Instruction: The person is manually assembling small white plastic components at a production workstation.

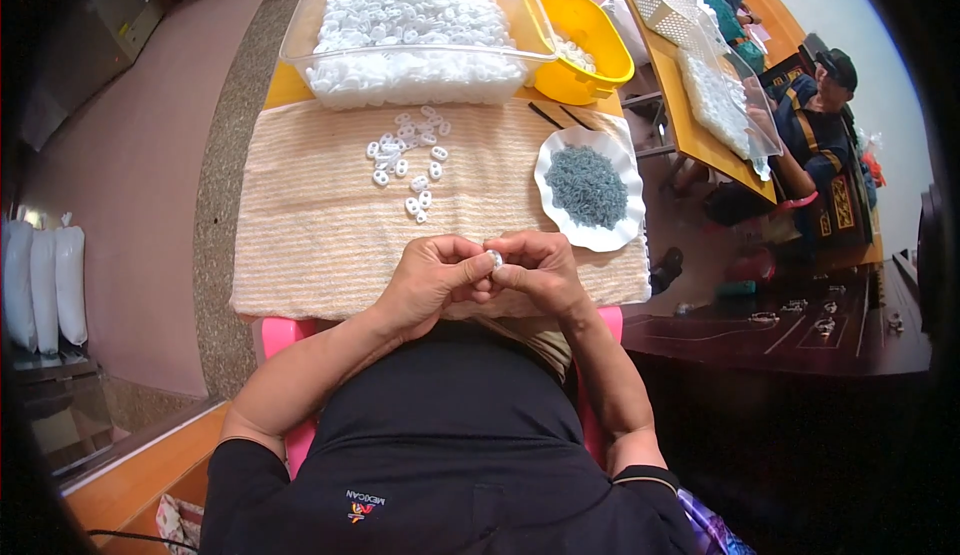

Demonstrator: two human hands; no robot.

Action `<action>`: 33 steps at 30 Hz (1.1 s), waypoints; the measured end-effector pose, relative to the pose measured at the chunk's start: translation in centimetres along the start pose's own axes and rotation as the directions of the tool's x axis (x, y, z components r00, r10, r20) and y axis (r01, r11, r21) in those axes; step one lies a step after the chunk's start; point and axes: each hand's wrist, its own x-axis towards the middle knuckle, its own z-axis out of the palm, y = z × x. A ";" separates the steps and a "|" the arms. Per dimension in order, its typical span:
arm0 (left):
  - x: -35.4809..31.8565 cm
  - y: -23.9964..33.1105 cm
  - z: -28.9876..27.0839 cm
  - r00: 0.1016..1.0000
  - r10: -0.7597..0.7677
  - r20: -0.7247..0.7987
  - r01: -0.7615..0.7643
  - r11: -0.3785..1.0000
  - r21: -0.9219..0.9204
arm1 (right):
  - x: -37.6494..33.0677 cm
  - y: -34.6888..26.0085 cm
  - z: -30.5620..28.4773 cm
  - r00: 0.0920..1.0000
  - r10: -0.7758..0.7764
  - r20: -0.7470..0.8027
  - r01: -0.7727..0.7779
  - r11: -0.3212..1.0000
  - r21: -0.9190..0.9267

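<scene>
Centre of frame, just below the towel's near edge: left hand (432,277) and right hand (535,270) brought together, fingers curled in tight. Small white plastic piece (494,257) pinched between the fingertips of both, only a sliver showing. Both hands closed on it; whether anything else was held inside the fingers, impossible to tell.

Above the hands, mid-frame: loose scatter of white pieces (408,160) on the striped beige towel (300,225). Top centre: clear plastic bin (300,50) heaped with more of the same. Just right of it, yellow tub (590,60), a few white pieces inside. Right of centre: scalloped white dish (625,235) piled with fine grey-blue bits (587,185). Two thin dark sticks (555,115) lying above the dish. Upper right: another table with a second clear bin, another person seated there.

Judgement on handling: piece small and smooth, so best gripped at the fingertips, held low over the towel so a slip would land soft and near. Steady wrists, light pressure, alignment checked by eye before any pressing together.
</scene>
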 end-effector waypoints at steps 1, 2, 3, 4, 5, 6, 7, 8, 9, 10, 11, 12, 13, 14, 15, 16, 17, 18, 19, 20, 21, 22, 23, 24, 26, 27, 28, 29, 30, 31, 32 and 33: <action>0.1 -0.1 0.0 1.000 0.001 0.002 -0.001 1.000 0.003 | 0.1 0.1 0.0 1.000 -0.004 -0.001 0.004 1.000 -0.001; 0.3 -0.2 0.0 0.999 0.034 -0.030 -0.034 0.999 0.002 | 0.3 0.2 0.1 0.999 0.020 -0.040 -0.019 1.000 0.024; 0.4 -0.2 0.1 0.996 0.068 -0.062 -0.068 0.998 0.002 | 0.5 0.3 0.2 0.996 0.044 -0.078 -0.040 0.998 0.049; 0.4 0.0 0.4 0.996 0.070 -0.060 -0.070 0.998 0.006 | 0.7 0.2 0.4 0.996 0.039 -0.078 -0.036 0.998 0.049; 0.2 0.3 0.7 0.985 0.113 -0.130 -0.109 0.993 0.038 | 0.8 0.1 0.6 0.995 0.021 -0.101 -0.016 0.999 0.050; -0.1 0.7 1.0 0.967 0.158 -0.200 -0.146 0.987 0.072 | 0.9 0.1 0.7 0.992 0.003 -0.124 0.003 0.999 0.051; -0.4 1.1 1.3 0.967 0.160 -0.197 -0.148 0.986 0.075 | 0.9 0.1 0.5 0.992 -0.001 -0.124 0.008 0.999 0.051; -0.8 1.7 1.5 0.948 0.236 -0.211 -0.226 0.971 0.071 | 0.8 0.2 0.0 0.988 -0.003 -0.153 0.011 0.999 0.049; -1.4 2.3 1.9 0.923 0.311 -0.226 -0.304 0.950 0.066 | 0.7 0.2 -0.3 0.984 -0.005 -0.181 0.013 0.999 0.046; -2.4 3.2 2.6 0.923 0.313 -0.225 -0.306 0.950 0.067 | 0.5 0.2 -0.3 0.984 -0.007 -0.179 0.015 0.999 0.045; -3.9 4.3 3.8 0.948 0.310 -0.063 -0.310 0.951 0.019 | 0.4 0.2 -0.3 0.976 0.007 -0.216 -0.001 1.000 0.028; -5.7 5.6 5.3 0.947 0.314 0.069 -0.314 0.949 -0.019 | 0.7 0.4 0.0 0.973 0.035 -0.227 -0.029 0.999 0.029; -7.1 6.7 6.9 0.933 0.292 0.209 -0.279 0.956 -0.090 | 0.6 0.9 0.0 0.973 0.024 -0.228 -0.021 1.000 0.019; -8.4 7.6 8.5 0.899 0.280 0.337 -0.241 0.958 -0.155 | 0.5 1.2 0.1 0.976 0.030 -0.215 -0.025 0.999 0.025; -8.9 8.1 9.9 0.808 0.363 0.463 -0.282 0.930 -0.236 | 0.5 1.2 0.0 0.978 0.018 -0.206 -0.017 1.000 0.003; -9.3 8.5 11.2 0.694 0.445 0.565 -0.316 0.894 -0.317 | 0.7 1.3 0.1 0.982 0.007 -0.186 -0.010 1.000 -0.016; -9.4 8.9 12.1 0.653 0.432 0.623 -0.249 0.898 -0.361 | 0.6 1.1 0.1 0.976 0.029 -0.217 -0.033 0.999 -0.012; -9.7 9.4 12.8 0.606 0.419 0.676 -0.179 0.900 -0.398 | 0.4 1.0 0.0 0.976 0.024 -0.216 -0.026 1.000 -0.009; -10.4 10.3 13.4 0.613 0.418 0.670 -0.194 0.902 -0.385 | 0.4 1.1 0.1 0.975 0.028 -0.222 -0.041 0.998 -0.054; -11.2 11.2 14.1 0.673 0.320 0.666 -0.038 0.915 -0.401 | 0.4 1.1 0.1 0.973 0.032 -0.230 -0.057 0.993 -0.102; -11.6 11.7 14.5 0.717 0.214 0.664 0.118 0.901 -0.418 | 0.6 0.9 0.3 0.972 0.043 -0.231 -0.087 0.979 -0.182; -11.7 11.7 14.6 0.720 0.211 0.661 0.109 0.906 -0.409 | 0.6 0.9 0.1 0.974 0.036 -0.222 -0.077 0.981 -0.176; -11.8 11.6 14.9 0.693 0.272 0.668 0.090 0.886 -0.454 | 0.6 1.0 0.0 0.986 -0.082 -0.144 0.011 0.899 -0.438; -11.7 11.5 15.3 0.663 0.332 0.671 0.072 0.864 -0.498 | 0.6 1.0 -0.2 0.983 -0.178 -0.039 0.108 0.742 -0.661; -10.7 11.7 15.9 0.526 0.413 0.744 0.015 0.869 -0.494 | 0.7 2.0 -0.9 0.987 -0.150 -0.055 0.116 0.910 -0.398; -11.6 10.8 16.2 0.597 0.445 0.668 0.013 0.827 -0.562 | 0.8 2.3 -1.0 0.985 -0.166 -0.041 0.144 0.934 -0.328; -12.1 10.7 16.5 0.664 0.465 0.586 0.010 0.778 -0.628 | 0.7 2.4 -1.1 0.983 -0.182 -0.034 0.167 0.952 -0.255; -12.3 10.9 16.3 0.664 0.463 0.587 0.006 0.782 -0.623 | 0.5 2.1 -1.2 0.986 -0.157 -0.057 0.124 0.920 -0.372; -12.6 11.4 15.8 0.675 0.343 0.654 0.101 0.834 -0.542 | 0.6 2.1 -1.1 0.985 -0.161 -0.054 0.131 0.920 -0.369; -12.8 11.8 15.6 0.671 0.220 0.708 0.198 0.867 -0.457 | 0.6 2.2 -1.1 0.983 -0.166 -0.078 0.124 0.914 -0.387; -13.1 12.0 15.6 0.670 0.222 0.708 0.195 0.868 -0.456 | 0.6 2.2 -1.0 0.980 -0.171 -0.103 0.116 0.907 -0.405; -13.3 12.1 15.6 0.680 0.191 0.708 0.218 0.869 -0.444 | 0.6 2.5 -1.1 0.980 -0.172 -0.101 0.117 0.906 -0.407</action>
